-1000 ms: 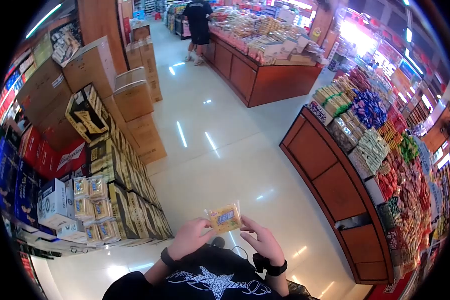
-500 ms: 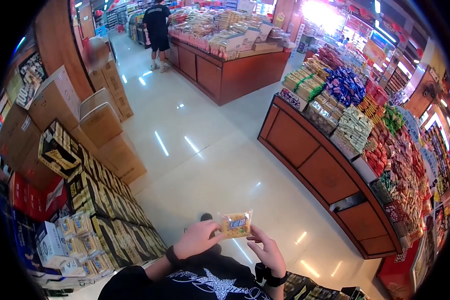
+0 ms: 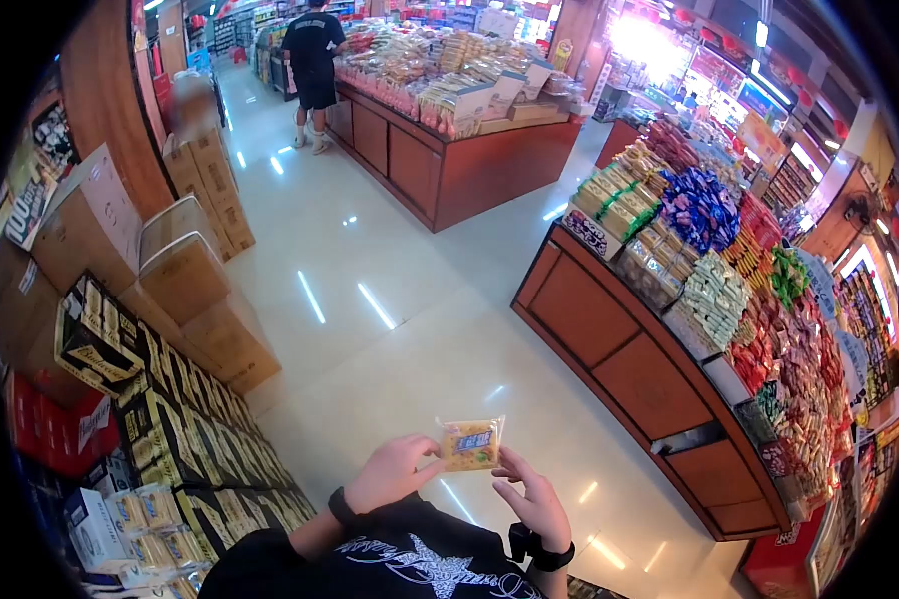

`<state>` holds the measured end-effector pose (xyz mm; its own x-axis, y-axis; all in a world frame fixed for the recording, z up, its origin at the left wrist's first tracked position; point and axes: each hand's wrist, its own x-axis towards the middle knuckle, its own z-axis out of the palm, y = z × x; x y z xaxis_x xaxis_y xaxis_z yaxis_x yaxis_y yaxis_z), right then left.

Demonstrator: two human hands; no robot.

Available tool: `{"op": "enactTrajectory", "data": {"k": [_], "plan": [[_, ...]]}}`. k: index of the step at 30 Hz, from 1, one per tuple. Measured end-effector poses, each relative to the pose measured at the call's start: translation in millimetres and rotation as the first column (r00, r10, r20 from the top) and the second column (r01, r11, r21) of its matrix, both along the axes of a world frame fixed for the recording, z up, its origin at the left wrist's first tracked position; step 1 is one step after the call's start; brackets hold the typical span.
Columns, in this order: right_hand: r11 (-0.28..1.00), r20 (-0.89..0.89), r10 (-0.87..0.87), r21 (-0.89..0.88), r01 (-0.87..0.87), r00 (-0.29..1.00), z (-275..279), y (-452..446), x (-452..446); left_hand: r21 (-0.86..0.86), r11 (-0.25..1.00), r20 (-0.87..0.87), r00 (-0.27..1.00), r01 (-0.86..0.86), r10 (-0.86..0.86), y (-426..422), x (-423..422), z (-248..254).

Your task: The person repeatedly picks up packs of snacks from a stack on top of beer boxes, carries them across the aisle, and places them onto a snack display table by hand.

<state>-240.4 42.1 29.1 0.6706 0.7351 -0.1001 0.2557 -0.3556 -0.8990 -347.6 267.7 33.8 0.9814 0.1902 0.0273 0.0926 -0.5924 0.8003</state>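
Your view swung right a bit over the last second. That snack packet (image 3: 471, 445) sat out front, long side left-to-right, near-left corner pinched by your left hand (image 3: 394, 470); your right hand (image 3: 537, 505), loosely spread, kinda just met the near-right corner.

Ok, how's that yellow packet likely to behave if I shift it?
The yellow packet is probably fairly stiff: it looks flat and square while held up. Its shiny clear wrapper may slip a little, and the loose margins could crumple. Rolling seems unlikely, given the flat shape.
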Motion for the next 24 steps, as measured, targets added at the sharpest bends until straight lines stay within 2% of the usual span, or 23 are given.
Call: {"op": "enactTrajectory", "data": {"k": [9, 12, 19, 24], "plan": [[1.000, -0.012, 0.015, 0.010, -0.015, 1.000, -11, 44, 29, -0.023, 1.000, -0.037, 0.999, 0.006, -0.006, 47, 31, -10], [0.998, -0.069, -0.003, 0.055, 0.007, 0.998, -5, 55, 36, -0.020, 1.000, -0.041, 0.999, 0.013, -0.014, 58, 42, -7], [1.000, -0.122, 0.022, -0.013, -0.024, 0.992, -5, 65, 71, -0.038, 0.998, -0.004, 0.999, -0.046, 0.045, 63, 68, -3], [0.999, -0.079, 0.047, -0.007, -0.048, 0.996, -1, 58, 108, -0.060, 0.993, 0.015, 0.995, -0.097, 0.098, 51, 100, -5]]}}
